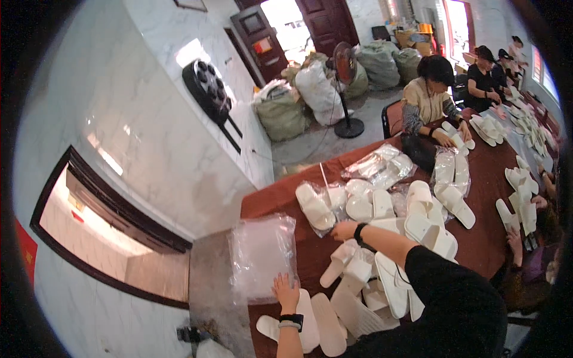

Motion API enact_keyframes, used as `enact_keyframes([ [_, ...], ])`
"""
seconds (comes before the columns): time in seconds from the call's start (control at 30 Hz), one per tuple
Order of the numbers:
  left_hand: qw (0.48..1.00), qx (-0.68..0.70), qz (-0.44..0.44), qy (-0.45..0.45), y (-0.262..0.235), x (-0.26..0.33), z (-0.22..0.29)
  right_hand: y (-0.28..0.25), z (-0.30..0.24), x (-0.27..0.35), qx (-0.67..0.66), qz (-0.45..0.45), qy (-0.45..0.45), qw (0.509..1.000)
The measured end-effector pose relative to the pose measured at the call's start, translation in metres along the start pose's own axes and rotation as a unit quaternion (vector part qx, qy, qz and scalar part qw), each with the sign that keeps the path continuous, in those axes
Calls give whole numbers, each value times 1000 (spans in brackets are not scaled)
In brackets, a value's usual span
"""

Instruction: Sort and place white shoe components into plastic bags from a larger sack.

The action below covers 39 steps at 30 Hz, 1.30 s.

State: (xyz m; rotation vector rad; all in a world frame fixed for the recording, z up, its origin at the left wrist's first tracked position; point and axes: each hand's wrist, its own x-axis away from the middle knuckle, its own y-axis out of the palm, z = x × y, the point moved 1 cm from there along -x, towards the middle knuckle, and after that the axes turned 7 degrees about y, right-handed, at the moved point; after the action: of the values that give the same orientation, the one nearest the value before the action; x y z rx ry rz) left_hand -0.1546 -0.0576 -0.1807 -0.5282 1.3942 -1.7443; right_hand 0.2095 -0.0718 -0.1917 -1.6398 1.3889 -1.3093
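My left hand (286, 292) lies with fingers spread on the near edge of a stack of clear plastic bags (262, 250). Beside its wrist are several loose white slippers (327, 325). My right hand (343, 231) reaches across the table, its fingers curled at the near corner of a clear bag holding a pair of white slippers (315, 206); the fingers seem to pinch the plastic, though the fingertips are small in view. Under and beside my right arm lies a heap of unbagged white slippers (394, 280), partly hidden by my sleeve.
Bagged slippers (382, 164) cover the far part of the brown-covered table (262, 203). A person (430, 101) handles slippers across from me; another person's hands (514, 238) work at the right. Behind stand a fan (344, 65) and stuffed sacks (280, 113). A wall rises at left.
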Motion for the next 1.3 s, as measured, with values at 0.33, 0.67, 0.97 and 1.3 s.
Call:
enact_keyframes([
  [0.33,959,23,-198,-200,25,-38,-77,52,-52,-24,240,40,92,966],
  [0.67,956,-6,-214,-200,52,-31,-100,79,-29,-59,187,64,41,979],
  [0.97,982,124,20,-141,10,-32,-45,6,1,-29,-193,158,-130,960],
  [1.3,928,331,100,139,-62,-34,164,-217,-90,204,-530,146,-154,821],
])
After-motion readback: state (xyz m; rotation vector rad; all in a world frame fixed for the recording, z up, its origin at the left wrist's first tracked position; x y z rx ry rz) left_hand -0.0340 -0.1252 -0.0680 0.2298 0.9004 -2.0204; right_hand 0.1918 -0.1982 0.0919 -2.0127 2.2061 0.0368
